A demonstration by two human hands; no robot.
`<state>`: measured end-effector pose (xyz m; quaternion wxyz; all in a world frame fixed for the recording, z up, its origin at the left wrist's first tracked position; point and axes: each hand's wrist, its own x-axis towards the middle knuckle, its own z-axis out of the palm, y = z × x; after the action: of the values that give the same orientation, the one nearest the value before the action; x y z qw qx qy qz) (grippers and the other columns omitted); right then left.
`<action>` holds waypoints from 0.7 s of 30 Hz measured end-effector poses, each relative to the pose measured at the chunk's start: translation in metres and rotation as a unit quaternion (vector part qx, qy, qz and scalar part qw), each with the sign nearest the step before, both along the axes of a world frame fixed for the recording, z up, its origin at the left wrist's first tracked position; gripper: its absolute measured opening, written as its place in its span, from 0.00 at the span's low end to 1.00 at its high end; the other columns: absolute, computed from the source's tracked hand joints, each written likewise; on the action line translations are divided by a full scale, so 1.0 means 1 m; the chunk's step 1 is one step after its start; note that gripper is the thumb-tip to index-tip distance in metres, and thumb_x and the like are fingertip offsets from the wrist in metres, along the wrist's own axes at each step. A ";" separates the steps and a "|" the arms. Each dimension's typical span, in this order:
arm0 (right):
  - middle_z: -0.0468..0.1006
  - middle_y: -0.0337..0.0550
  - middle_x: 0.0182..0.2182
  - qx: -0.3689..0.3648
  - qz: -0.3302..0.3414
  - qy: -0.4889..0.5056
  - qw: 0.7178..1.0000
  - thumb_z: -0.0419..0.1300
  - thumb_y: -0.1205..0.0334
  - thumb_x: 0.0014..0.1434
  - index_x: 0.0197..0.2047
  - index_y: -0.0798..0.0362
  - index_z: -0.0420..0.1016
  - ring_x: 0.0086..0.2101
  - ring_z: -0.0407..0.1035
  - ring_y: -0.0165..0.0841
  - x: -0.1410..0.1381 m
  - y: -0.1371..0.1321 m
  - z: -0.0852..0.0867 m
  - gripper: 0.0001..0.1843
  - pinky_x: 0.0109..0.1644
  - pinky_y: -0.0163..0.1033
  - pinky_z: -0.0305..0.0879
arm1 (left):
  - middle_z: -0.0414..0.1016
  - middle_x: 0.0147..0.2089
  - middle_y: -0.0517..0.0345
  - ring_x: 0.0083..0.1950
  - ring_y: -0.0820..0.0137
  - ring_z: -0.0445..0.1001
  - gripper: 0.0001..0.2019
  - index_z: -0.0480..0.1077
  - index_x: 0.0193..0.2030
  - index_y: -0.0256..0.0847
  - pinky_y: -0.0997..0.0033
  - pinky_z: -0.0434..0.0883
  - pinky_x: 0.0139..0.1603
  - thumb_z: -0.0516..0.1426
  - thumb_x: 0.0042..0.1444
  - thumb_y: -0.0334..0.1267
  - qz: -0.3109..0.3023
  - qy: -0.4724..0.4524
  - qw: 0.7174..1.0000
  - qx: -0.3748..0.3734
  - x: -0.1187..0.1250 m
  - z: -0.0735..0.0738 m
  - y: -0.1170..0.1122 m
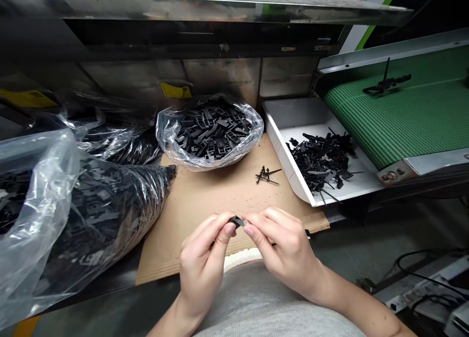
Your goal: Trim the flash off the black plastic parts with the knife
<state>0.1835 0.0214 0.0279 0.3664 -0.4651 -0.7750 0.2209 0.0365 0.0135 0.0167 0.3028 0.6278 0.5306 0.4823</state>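
Observation:
A small black plastic part (pixel 238 221) is pinched between my two hands, just above the near edge of the cardboard sheet (pixel 205 195). My left hand (pixel 207 254) is closed on its left end with thumb and forefinger. At its other end, the thumb and forefinger of my right hand (pixel 284 242) are pressed together. The fingers cover much of the part. Beyond my hands, a few thin black sprue pieces (pixel 267 175) lie on the cardboard. Behind them sits an open clear plastic bag (pixel 166 144) filled with black plastic parts (pixel 216 129).
A white tray (pixel 282 151) holds black sprues and parts at the right. A green conveyor belt (pixel 403 107) beside it carries a black sprue (pixel 386 84). Full plastic bags (pixel 106 215) crowd the left side. A metal ledge (pixel 205 10) crosses above the back.

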 end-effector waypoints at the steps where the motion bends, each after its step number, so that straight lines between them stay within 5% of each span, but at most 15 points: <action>1: 0.70 0.42 0.24 0.002 -0.004 -0.002 1.000 0.48 0.63 0.62 0.36 0.57 0.74 0.27 0.63 0.30 -0.001 0.000 0.000 0.14 0.31 0.35 0.59 | 0.69 0.29 0.60 0.27 0.72 0.66 0.08 0.72 0.37 0.43 0.75 0.64 0.28 0.53 0.55 0.30 0.002 -0.001 1.000 -0.002 0.000 0.000 0.000; 8: 0.69 0.41 0.25 -0.019 -0.043 -0.006 0.999 0.50 0.64 0.62 0.38 0.56 0.75 0.27 0.63 0.30 0.002 0.011 -0.012 0.13 0.32 0.35 0.59 | 0.70 0.30 0.61 0.28 0.74 0.67 0.09 0.71 0.39 0.44 0.76 0.64 0.29 0.54 0.54 0.28 -0.006 -0.008 0.999 0.034 0.000 0.000 0.000; 15: 0.68 0.39 0.24 -0.124 0.033 0.153 0.980 0.51 0.63 0.61 0.37 0.55 0.75 0.27 0.63 0.28 0.009 0.012 -0.012 0.12 0.30 0.34 0.60 | 0.69 0.28 0.60 0.27 0.73 0.65 0.06 0.73 0.35 0.42 0.76 0.63 0.27 0.54 0.55 0.33 -0.005 -0.084 0.996 -0.041 -0.002 -0.003 0.001; 18: 0.70 0.39 0.27 -0.191 0.033 0.235 0.952 0.56 0.60 0.57 0.39 0.55 0.74 0.27 0.63 0.28 0.008 0.014 -0.006 0.10 0.29 0.34 0.61 | 0.67 0.25 0.59 0.26 0.74 0.63 0.07 0.73 0.33 0.39 0.75 0.62 0.25 0.55 0.55 0.37 -0.045 -0.179 0.975 -0.127 -0.003 -0.005 0.001; 21: 0.70 0.36 0.25 -0.297 0.096 0.326 0.892 0.59 0.57 0.53 0.41 0.54 0.73 0.26 0.64 0.27 0.003 0.021 0.001 0.13 0.31 0.34 0.63 | 0.65 0.22 0.60 0.23 0.76 0.59 0.09 0.72 0.31 0.39 0.76 0.58 0.23 0.56 0.54 0.41 -0.091 -0.260 0.940 -0.201 -0.003 -0.004 0.003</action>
<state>0.1867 0.0425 0.0294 0.4203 -0.3774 -0.5506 0.6146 0.0338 0.0163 0.0124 0.5930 0.4516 0.4600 0.4824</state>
